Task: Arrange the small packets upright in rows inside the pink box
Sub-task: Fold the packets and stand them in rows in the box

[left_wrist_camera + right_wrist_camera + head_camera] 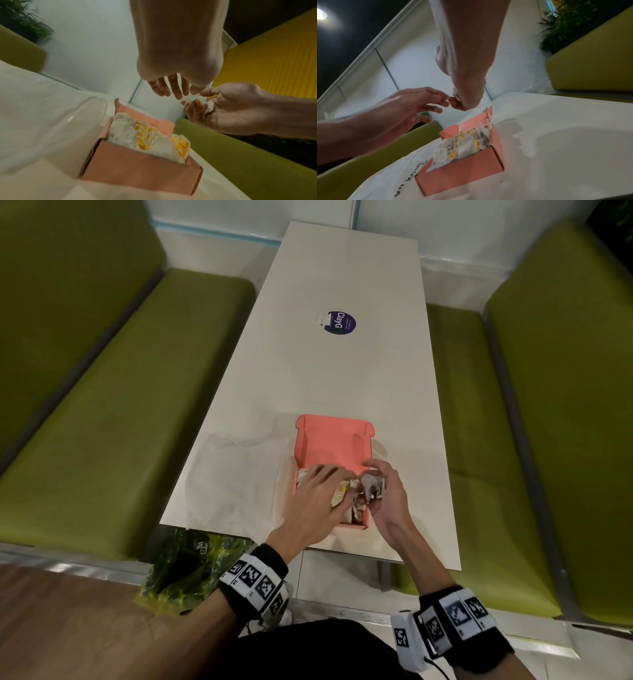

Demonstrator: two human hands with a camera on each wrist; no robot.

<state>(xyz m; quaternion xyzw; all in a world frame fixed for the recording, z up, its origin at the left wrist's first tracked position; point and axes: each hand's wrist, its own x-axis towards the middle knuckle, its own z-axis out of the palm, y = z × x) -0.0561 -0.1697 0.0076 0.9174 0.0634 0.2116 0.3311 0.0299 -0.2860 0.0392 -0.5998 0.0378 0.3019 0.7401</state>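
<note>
Box, pink, lid open, on worktop, part-filled with upright packets; right hand pinches a crumpled packet directly above its right end, left hand spread, fingers just beside that packet.

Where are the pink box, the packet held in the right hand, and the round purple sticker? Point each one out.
pink box (137, 167): left wrist view, its near outer wall.
packet (373, 486): head view, crumpled middle, held by right hand (390, 501).
purple sticker (340, 323): head view, its centre.
</note>
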